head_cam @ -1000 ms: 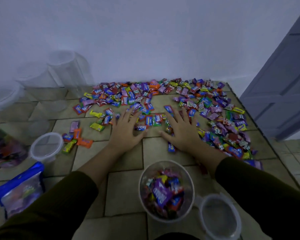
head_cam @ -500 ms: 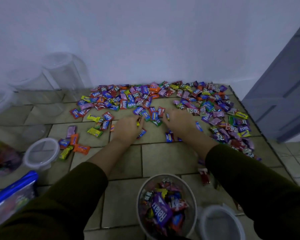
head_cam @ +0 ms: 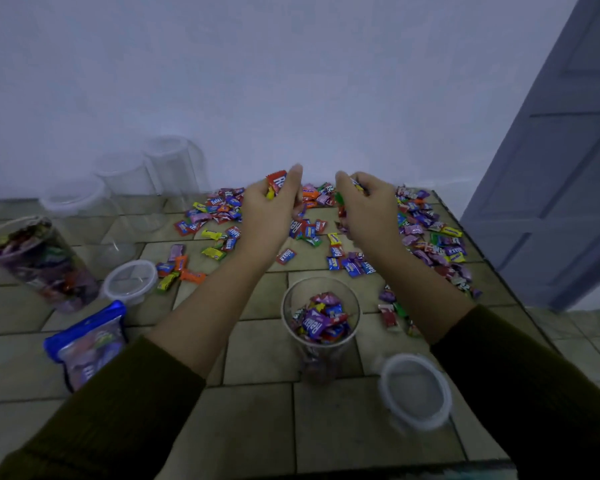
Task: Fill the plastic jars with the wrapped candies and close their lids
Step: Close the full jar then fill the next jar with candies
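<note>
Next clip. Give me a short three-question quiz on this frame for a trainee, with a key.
1. True or false: the left hand and the right hand each grip candies, raised above the pile.
2. The nearest jar is: A) lidded and full; B) open and partly filled; C) open and empty.
3. Short answer: what lies flat just to the right of that jar?

Key: 1 true; 2 B; 3 a loose lid.
</note>
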